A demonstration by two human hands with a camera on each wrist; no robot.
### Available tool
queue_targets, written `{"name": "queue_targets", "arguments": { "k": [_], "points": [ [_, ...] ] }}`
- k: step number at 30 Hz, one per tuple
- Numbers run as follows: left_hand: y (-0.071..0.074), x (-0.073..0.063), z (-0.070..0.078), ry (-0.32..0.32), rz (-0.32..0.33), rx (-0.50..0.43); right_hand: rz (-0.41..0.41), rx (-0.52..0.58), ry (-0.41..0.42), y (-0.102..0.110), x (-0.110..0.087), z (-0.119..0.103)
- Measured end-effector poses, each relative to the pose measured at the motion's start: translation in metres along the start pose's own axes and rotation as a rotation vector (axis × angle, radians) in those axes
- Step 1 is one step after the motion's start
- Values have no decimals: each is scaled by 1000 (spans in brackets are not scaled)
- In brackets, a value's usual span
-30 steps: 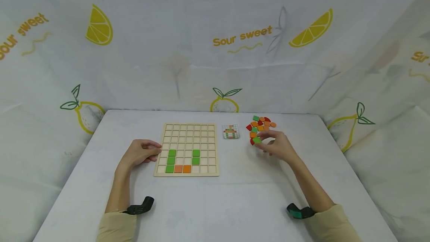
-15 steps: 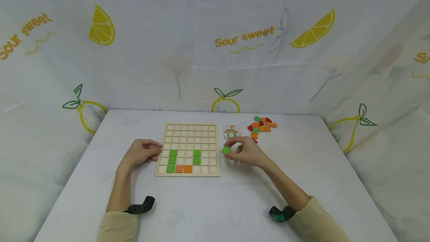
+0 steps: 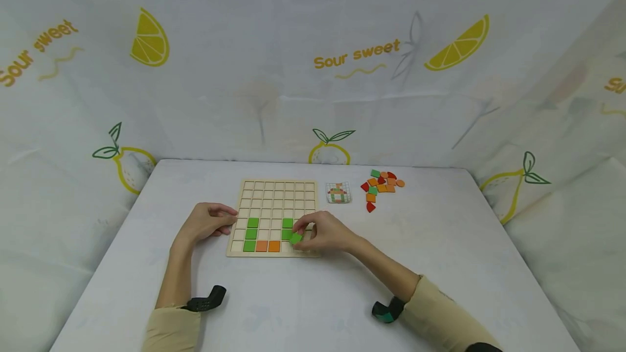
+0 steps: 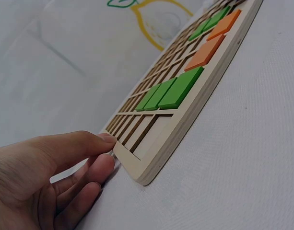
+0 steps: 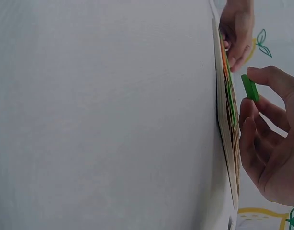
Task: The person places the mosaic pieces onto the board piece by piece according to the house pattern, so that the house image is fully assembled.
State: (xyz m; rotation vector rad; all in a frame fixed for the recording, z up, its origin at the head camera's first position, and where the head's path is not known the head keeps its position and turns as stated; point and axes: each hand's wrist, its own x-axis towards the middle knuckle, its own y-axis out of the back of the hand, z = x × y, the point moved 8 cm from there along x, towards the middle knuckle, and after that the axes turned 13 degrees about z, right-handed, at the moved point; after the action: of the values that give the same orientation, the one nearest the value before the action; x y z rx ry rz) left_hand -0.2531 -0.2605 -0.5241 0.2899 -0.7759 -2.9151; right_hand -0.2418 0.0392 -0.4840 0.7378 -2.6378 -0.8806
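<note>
**Right hand (image 3: 326,232) pinches a green tile (image 3: 295,238) above the wooden board (image 3: 275,194)**

The right thumb and forefinger are nearly closed, with only the tile's width between them; the other fingers bend loosely. The tile lies at these fingertips, apart from the board, over its near right part, beside two placed green tiles (image 3: 287,224). It looks square, so I cannot name a long axis; it is tilted, and turned askew to the grid. The left hand (image 3: 207,219), loosely bent, touches the board's left edge.
</note>
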Motion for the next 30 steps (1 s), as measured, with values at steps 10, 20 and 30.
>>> {"name": "queue_targets", "arguments": {
  "k": [10, 20, 30],
  "points": [
    [-1, 0, -2, 6, 7, 5, -35, -98, 57, -23, 1, -5],
    [-1, 1, -1, -1, 7, 2, -12, -133, 73, -22, 0, -11],
    [1, 0, 0, 0, 8, 8, -3, -119, 58, -23, 0, -7]
  ]
}}
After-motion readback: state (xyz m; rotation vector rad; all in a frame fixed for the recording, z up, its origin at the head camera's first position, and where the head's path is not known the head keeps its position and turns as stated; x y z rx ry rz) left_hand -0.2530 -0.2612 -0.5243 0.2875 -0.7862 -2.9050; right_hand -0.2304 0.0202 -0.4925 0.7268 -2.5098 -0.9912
